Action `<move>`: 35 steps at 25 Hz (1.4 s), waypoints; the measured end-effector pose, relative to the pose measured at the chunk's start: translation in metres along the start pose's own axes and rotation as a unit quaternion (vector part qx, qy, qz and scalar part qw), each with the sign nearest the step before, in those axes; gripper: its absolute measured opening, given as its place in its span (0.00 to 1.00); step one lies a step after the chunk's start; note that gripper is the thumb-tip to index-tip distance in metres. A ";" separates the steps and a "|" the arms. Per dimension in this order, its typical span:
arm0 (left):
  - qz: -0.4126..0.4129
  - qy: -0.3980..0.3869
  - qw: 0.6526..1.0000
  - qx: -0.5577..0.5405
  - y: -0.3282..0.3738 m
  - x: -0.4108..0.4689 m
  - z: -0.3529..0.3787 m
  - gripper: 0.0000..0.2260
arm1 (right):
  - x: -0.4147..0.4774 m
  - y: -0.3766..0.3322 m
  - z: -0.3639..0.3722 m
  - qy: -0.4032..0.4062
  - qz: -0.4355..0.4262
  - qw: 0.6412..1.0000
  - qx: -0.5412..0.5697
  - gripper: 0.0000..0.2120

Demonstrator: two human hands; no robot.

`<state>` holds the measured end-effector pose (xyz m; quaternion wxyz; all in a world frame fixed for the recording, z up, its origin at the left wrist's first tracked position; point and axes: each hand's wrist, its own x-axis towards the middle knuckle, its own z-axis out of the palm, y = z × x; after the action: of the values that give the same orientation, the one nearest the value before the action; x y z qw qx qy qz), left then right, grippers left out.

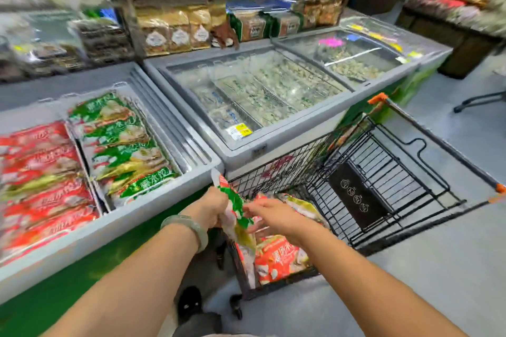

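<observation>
My left hand (212, 206) grips a green and white frozen-food bag (235, 210) upright over the near end of a black wire shopping cart (383, 194). My right hand (271, 217) reaches to the bag's right side with fingers extended, touching it. Red frozen-food bags (276, 257) lie in the bottom of the cart below the held bag. On my left wrist sits a pale green bangle.
An open chest freezer (164, 200) at left holds rows of red bags (41, 180) and green bags (120, 145). A glass-lidded freezer (246, 142) stands behind the cart, another beyond it. Shelves of packaged goods line the back. Grey floor lies to the right.
</observation>
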<state>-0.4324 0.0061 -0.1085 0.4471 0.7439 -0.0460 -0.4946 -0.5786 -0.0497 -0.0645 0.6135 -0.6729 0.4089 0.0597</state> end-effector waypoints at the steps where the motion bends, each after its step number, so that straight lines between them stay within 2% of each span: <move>1: -0.001 0.000 1.000 -0.017 0.004 -0.006 -0.010 0.11 | -0.002 -0.005 -0.005 0.019 0.005 1.000 0.016 0.06; 3: 0.024 -0.010 0.999 -0.038 0.009 -0.015 -0.038 0.12 | 0.003 -0.010 -0.011 0.069 0.030 0.996 0.040 0.06; 6: 0.065 -0.079 0.992 -0.067 0.021 -0.034 -0.077 0.13 | 0.015 -0.014 -0.015 0.130 0.064 0.989 0.015 0.08; 11: 0.057 -0.167 0.973 -0.146 0.021 -0.053 -0.159 0.14 | 0.054 -0.022 0.021 0.164 0.115 0.980 0.003 0.23; 12: 0.057 -0.178 0.970 -0.157 0.020 -0.055 -0.171 0.13 | 0.061 -0.023 0.029 0.154 0.130 0.979 0.033 0.27; 14: 0.061 -0.186 0.965 -0.172 0.017 -0.056 -0.205 0.10 | 0.086 -0.033 0.054 0.091 0.131 0.973 0.169 0.29; 16: 0.053 -0.162 0.970 -0.174 0.015 -0.050 -0.246 0.08 | 0.109 -0.053 0.089 0.075 0.118 0.952 0.271 0.25; 17: 0.050 -0.147 0.973 -0.172 0.015 -0.047 -0.263 0.08 | 0.119 -0.062 0.102 0.092 0.102 0.952 0.275 0.22; 20: 0.028 -0.112 0.981 -0.158 0.014 -0.037 -0.308 0.08 | 0.151 -0.086 0.140 0.152 0.060 0.967 0.196 0.17; 23: -0.016 -0.084 0.984 -0.155 0.005 -0.017 -0.333 0.17 | 0.177 -0.097 0.153 0.186 0.033 0.980 0.062 0.20; 25: -0.035 -0.058 0.990 -0.121 -0.003 0.006 -0.344 0.22 | 0.184 -0.110 0.159 0.222 0.012 0.975 -0.020 0.21; 26: -0.041 -0.051 0.991 -0.114 -0.007 0.017 -0.348 0.21 | 0.188 -0.118 0.161 0.240 0.000 0.969 -0.057 0.20; 30: -0.061 -0.022 0.991 -0.117 -0.009 0.054 -0.349 0.10 | 0.216 -0.144 0.160 0.275 -0.024 0.953 -0.129 0.20; 32: -0.073 0.020 0.989 -0.130 -0.005 0.077 -0.350 0.07 | 0.246 -0.153 0.157 0.258 -0.030 0.954 -0.152 0.20; 35: -0.090 0.080 0.982 -0.147 0.010 0.114 -0.354 0.05 | 0.300 -0.170 0.154 0.191 -0.051 0.965 -0.172 0.20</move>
<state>-0.0960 0.1615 -0.1412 0.5073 0.7085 0.1300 -0.4730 -0.2100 -0.0725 -0.1439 0.4013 -0.7872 0.4672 -0.0319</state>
